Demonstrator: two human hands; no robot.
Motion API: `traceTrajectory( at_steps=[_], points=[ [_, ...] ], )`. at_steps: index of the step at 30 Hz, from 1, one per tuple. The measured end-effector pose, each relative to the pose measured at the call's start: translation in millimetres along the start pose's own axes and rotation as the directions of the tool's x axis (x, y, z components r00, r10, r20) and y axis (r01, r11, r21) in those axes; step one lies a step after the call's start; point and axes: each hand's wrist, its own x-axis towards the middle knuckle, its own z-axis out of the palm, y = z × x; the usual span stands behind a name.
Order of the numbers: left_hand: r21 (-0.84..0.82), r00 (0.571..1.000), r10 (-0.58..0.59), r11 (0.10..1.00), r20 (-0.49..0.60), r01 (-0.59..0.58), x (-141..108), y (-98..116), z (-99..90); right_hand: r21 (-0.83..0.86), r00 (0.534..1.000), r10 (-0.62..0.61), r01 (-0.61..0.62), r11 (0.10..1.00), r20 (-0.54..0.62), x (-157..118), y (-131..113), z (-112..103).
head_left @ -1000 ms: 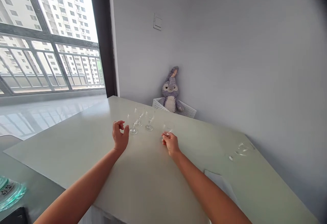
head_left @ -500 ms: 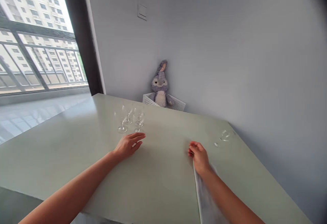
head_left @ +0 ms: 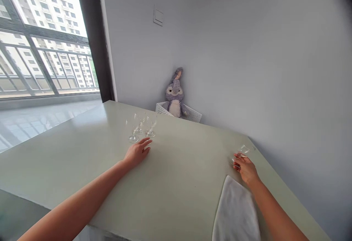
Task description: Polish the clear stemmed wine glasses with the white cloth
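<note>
Several clear stemmed glasses stand close together on the pale green table [head_left: 176, 182], one of them a stemmed glass [head_left: 133, 131] at the front left of the group. My left hand [head_left: 138, 151] reaches to the base of the nearest glass, fingers apart and partly hiding it. On the right, another clear glass [head_left: 244, 148] lies on its side near the table's edge. My right hand [head_left: 245, 167] has its fingers closed around the stem of that glass. A white cloth [head_left: 236, 211] lies flat below my right hand.
A purple plush toy [head_left: 175, 96] sits in a white perforated basket [head_left: 194, 114] behind the table's far edge. Grey walls meet behind it, with a light switch [head_left: 158, 16]. A window with a railing is at the left.
My right hand has moved right, away from over the cloth, and taken hold of the lying glass. My left hand has shifted slightly, closer to the nearest standing glass. The view has shifted a little.
</note>
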Motion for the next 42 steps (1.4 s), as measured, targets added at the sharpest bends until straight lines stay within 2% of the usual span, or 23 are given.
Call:
traceTrajectory(
  at_steps=[3,6,8,10,12,14,16,18,20,22,25,28,30,31,35,37,39,42],
  points=[
    [-0.031,0.999,0.01,0.999,-0.034,-0.011,-0.9,-0.2,0.2,-0.032,1.0,0.005,-0.006,0.999,-0.01,-4.2,2.5,19.3],
    [-0.072,0.994,0.064,0.995,-0.092,-0.071,-3.1,0.9,0.0,-0.044,0.997,0.014,-0.011,0.999,0.07,-20.0,3.4,47.8],
    [-0.108,0.973,0.109,0.985,-0.203,-0.133,-5.1,2.1,-2.8,-0.048,0.988,0.019,-0.012,0.999,0.153,-37.1,3.9,72.1],
    [-0.151,0.914,0.138,0.966,-0.381,-0.209,-6.7,2.8,-8.6,-0.05,0.963,0.021,-0.008,0.999,0.268,-58.6,5.0,99.3],
    [-0.189,0.819,0.125,0.943,-0.561,-0.273,-7.1,2.4,-16.6,-0.059,0.926,0.033,-0.011,0.998,0.377,-82.8,6.9,127.9],
    [-0.235,0.724,0.05,0.929,-0.687,-0.287,-6.0,0.5,-24.7,-0.066,0.875,0.047,-0.018,0.998,0.482,-107.3,9.6,156.4],
    [-0.328,0.656,-0.098,0.914,-0.749,-0.238,-3.6,-2.8,-30.7,-0.063,0.806,0.048,-0.014,0.998,0.59,-130.5,13.0,184.0],
    [-0.475,0.607,-0.299,0.867,-0.737,-0.149,-0.5,-7.5,-33.4,-0.056,0.757,0.048,-0.015,0.998,0.652,-151.8,16.4,210.7],
    [-0.62,0.559,-0.489,0.782,-0.67,-0.059,2.7,-13.3,-33.2,-0.05,0.697,0.055,-0.027,0.998,0.715,-171.0,19.1,236.2],
    [-0.722,0.513,-0.619,0.692,-0.595,-0.003,5.6,-19.7,-31.6,-0.045,0.654,0.062,-0.042,0.998,0.754,-187.9,20.8,260.1],
    [-0.801,0.474,-0.713,0.598,-0.517,0.025,9.1,-28.3,-29.2,-0.038,0.616,0.069,-0.063,0.997,0.785,-207.8,21.5,291.5],
    [-0.83,0.455,-0.751,0.556,-0.478,0.046,11.1,-34.1,-27.5,-0.027,0.59,0.068,-0.078,0.997,0.805,-219.5,21.5,314.3],
    [-0.843,0.447,-0.77,0.534,-0.455,0.062,11.5,-36.2,-27.0,-0.014,0.602,0.06,-0.08,0.997,0.796,-221.4,22.0,322.4],
    [-0.852,0.444,-0.781,0.519,-0.439,0.071,11.3,-36.8,-26.9,-0.006,0.626,0.054,-0.079,0.997,0.778,-220.3,22.5,324.1],
    [-0.883,0.441,-0.818,0.456,-0.369,0.108,10.3,-36.3,-26.6,0.033,0.778,0.036,-0.073,0.997,0.628,-201.7,25.3,320.9],
    [-0.893,0.441,-0.829,0.434,-0.344,0.119,10.3,-34.9,-25.6,0.04,0.821,0.051,-0.09,0.995,0.568,-187.0,25.9,319.3],
    [-0.898,0.438,-0.836,0.422,-0.332,0.126,10.9,-33.3,-23.8,0.046,0.83,0.075,-0.121,0.992,0.553,-173.4,25.2,321.5],
    [-0.898,0.441,-0.836,0.42,-0.327,0.13,11.8,-31.6,-20.7,0.071,0.811,0.094,-0.164,0.984,0.578,-160.9,22.3,331.1]
  ],
)
